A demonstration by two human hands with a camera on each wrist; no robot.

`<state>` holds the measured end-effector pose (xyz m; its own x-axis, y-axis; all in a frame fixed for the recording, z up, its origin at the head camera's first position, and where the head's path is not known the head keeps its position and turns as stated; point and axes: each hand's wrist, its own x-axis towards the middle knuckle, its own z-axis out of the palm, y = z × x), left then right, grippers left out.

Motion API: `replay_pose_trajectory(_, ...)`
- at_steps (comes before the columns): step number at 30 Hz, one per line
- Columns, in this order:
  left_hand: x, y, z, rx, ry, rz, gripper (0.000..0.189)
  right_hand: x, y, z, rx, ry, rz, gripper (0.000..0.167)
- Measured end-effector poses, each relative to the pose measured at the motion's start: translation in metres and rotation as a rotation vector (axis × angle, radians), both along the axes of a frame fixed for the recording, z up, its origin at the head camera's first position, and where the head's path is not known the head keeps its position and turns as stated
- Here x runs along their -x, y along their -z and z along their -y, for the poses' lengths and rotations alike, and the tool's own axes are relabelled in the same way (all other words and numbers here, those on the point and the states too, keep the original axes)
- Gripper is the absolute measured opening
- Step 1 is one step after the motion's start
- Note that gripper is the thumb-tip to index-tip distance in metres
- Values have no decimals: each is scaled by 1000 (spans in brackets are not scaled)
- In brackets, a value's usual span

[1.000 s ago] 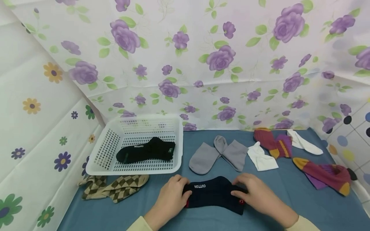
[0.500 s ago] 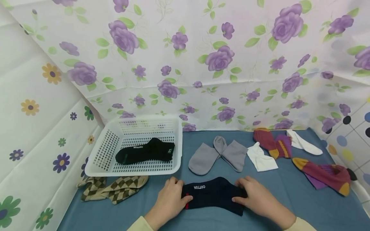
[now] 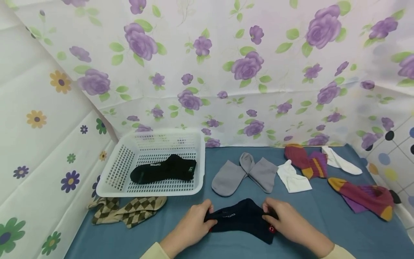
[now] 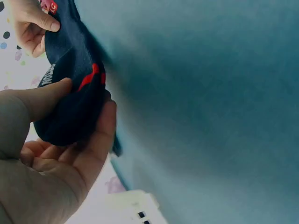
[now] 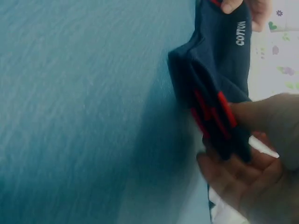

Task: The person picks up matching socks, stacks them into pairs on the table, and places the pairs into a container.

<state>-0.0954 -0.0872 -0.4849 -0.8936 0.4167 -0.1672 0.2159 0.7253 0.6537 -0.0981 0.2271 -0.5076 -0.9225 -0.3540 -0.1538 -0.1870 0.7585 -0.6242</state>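
Note:
A dark navy sock (image 3: 240, 217) with white COTTON lettering and red marks is stretched between both hands, low in the middle of the head view. My left hand (image 3: 195, 221) pinches its toe end, thumb on top and fingers beneath, as the left wrist view shows on the sock (image 4: 74, 102). At the other end my right hand (image 3: 286, 219) pinches the cuff. In the right wrist view the cuff (image 5: 217, 116) shows several layered edges with red stripes, so more than one sock may lie together. Sagging in the middle, the fabric partly folds over its lettering.
A white plastic basket (image 3: 105, 187) holds black socks (image 3: 163, 171). Checkered socks (image 3: 129, 212) lie before it. Grey socks (image 3: 228, 178), white socks (image 3: 292, 176) (image 3: 343, 162) and maroon-purple socks (image 3: 302, 160) (image 3: 365, 196) lie on the blue cloth (image 3: 323, 205). A flowered curtain stands behind.
Both hands have kept their grip at the two ends. The navy sock has gone from lying flat to being lifted and creased, its toe end tilting and the lettering partly folded away.

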Motion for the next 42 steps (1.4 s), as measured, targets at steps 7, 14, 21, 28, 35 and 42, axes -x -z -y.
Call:
replay_pose_trajectory(7,-1,-23,1,-86,-9,-25,23,-5,-2,-6,147,-75,-221,41)
replay_pose_trajectory(14,16,-56,2,-218,-101,-134,20,8,-30,-11,187,-104,-271,48)
replay_pose_trajectory(21,31,-85,19,-316,-230,-147,16,22,-62,2,176,-90,-374,27)
replay_pose_trajectory(28,48,-102,42,-395,-270,-150,15,40,-87,24,149,-90,-519,29)
replay_pose_trajectory(35,73,-110,70,-362,-273,-138,17,66,-109,48,158,-115,-556,34)
replay_pose_trajectory(42,84,-122,113,-179,-356,-182,29,94,-129,94,121,-225,-532,32)
